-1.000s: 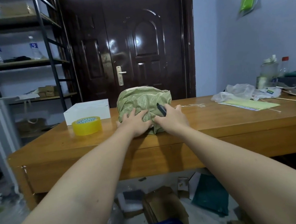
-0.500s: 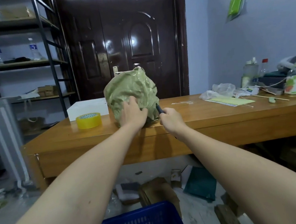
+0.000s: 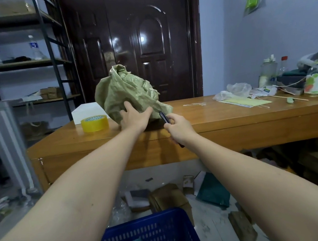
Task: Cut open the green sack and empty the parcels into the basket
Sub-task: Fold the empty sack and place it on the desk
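Note:
A crumpled green woven sack [image 3: 126, 93] stands tilted on the wooden table [image 3: 231, 117], its bunched neck pointing up. My left hand [image 3: 134, 117] lies against its near side with fingers spread, the thumb along the lower fold. My right hand [image 3: 178, 128] grips a dark-handled cutter [image 3: 164, 117] whose tip points at the sack's lower right corner. A blue plastic basket [image 3: 151, 235] sits on the floor below me, with a teal parcel inside.
A yellow tape roll [image 3: 94, 123] and a white box [image 3: 86, 112] sit left of the sack. Papers, plastic bags and bottles crowd the table's right end. Cardboard boxes and a teal parcel [image 3: 212, 192] litter the floor under the table. Metal shelving stands at left.
The sack has been tipped up from lying flat to standing on end. My right hand has come off it and pulled back with the cutter. The basket has come into view.

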`<state>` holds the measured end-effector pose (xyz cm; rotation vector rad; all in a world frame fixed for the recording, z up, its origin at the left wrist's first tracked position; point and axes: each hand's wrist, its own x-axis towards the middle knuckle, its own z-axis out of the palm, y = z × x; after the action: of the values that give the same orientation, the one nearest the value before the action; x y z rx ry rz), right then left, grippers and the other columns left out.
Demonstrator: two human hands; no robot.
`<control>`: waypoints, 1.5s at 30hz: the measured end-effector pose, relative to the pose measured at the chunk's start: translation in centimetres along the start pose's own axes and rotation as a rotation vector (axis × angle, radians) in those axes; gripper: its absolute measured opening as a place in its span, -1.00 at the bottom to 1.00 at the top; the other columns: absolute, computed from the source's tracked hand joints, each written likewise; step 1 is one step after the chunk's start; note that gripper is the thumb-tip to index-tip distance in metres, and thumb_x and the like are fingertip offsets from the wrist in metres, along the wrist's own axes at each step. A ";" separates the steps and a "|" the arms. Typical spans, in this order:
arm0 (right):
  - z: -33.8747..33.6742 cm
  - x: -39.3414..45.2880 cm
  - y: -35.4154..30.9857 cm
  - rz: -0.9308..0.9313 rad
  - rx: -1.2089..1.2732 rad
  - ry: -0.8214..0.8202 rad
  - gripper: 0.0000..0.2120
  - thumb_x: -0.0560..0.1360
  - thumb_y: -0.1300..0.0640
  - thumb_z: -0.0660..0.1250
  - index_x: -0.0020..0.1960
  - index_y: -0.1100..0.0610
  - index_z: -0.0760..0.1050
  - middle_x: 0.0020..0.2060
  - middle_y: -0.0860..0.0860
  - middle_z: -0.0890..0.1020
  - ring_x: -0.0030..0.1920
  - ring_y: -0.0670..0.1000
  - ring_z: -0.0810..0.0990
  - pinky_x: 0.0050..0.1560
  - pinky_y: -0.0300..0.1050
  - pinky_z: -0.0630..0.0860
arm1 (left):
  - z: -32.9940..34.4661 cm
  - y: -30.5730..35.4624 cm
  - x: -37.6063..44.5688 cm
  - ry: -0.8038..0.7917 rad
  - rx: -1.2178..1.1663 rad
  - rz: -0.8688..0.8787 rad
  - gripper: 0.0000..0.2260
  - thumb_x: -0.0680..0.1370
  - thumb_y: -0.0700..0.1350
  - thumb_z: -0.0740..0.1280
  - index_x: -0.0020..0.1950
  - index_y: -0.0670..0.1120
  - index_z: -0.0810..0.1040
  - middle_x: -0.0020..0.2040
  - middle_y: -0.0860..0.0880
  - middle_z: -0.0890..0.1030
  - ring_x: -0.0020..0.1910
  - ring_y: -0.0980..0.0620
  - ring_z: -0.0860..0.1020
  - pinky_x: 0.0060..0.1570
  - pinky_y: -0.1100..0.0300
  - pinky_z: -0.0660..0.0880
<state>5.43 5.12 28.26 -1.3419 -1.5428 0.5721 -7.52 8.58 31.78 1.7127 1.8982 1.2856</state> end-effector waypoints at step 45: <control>1.7 0.7 0.1 0.166 -0.009 0.067 -0.65 0.48 0.14 0.24 0.25 0.00 0.53 -0.04 0.16 0.66 -0.18 0.12 0.55 -0.21 -0.04 0.47 | 1.1 -2.8 0.0 0.012 0.477 0.407 -0.86 0.57 0.00 0.14 0.01 -0.03 0.40 -0.06 -0.11 0.57 -0.06 -0.20 0.54 -0.14 0.06 0.41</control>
<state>4.04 6.18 27.74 -1.4904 -1.3901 0.6174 -8.53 9.33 29.07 2.4353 2.0521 1.0094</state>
